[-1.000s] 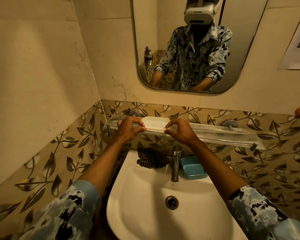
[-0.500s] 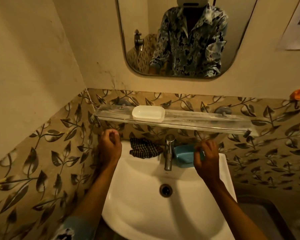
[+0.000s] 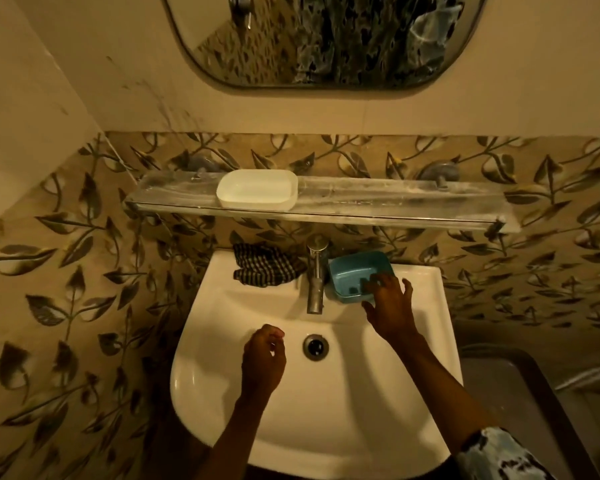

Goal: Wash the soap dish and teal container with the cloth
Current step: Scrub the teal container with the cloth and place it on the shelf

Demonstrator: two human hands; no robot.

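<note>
Just one teal container under splayed right hand (left hand slack, empty)

head cam, looking down, sink near

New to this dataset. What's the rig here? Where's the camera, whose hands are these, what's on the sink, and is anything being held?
There is no machine here. A person works bare-handed, and the single camera sits on their head, looking forward and down, so both arms enter from the bottom edge. The mirror above reflects their patterned shirt. Below it, a white soap dish stands on a glass shelf. On the back ledge of the white sink lie a dark checked cloth, left of the tap, and a teal container, right of it. The right hand reaches onto the container's near rim with spread fingers and is not closed round it. The left hand hangs loosely curled over the basin near the drain, holding nothing.
</note>
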